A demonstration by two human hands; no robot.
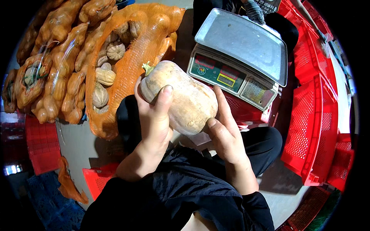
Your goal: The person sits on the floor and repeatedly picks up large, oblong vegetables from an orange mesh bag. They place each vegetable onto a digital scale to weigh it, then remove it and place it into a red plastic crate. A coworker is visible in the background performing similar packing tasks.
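Observation:
Between my two hands is a pale tan butternut squash (185,98), held up above my lap and tilted, its green stem at the upper left. My left hand (154,111) grips the stem end, thumb across the near side and fingers hidden behind. At the rounded lower right end, my right hand (225,131) has its thumb and fingers closed on the squash. Just beyond it stands a digital scale (235,77) with a bare metal tray (243,42) on top. An orange mesh bag (127,73) lies open at the left, with several squashes (115,51) showing inside.
More filled mesh bags (58,73) are piled at the far left. Red perforated crates (308,127) line the right side, and another red crate (101,178) sits by my left elbow. A person's gloved hand (254,11) is behind the scale. An orange mesh scrap (69,183) lies on the floor.

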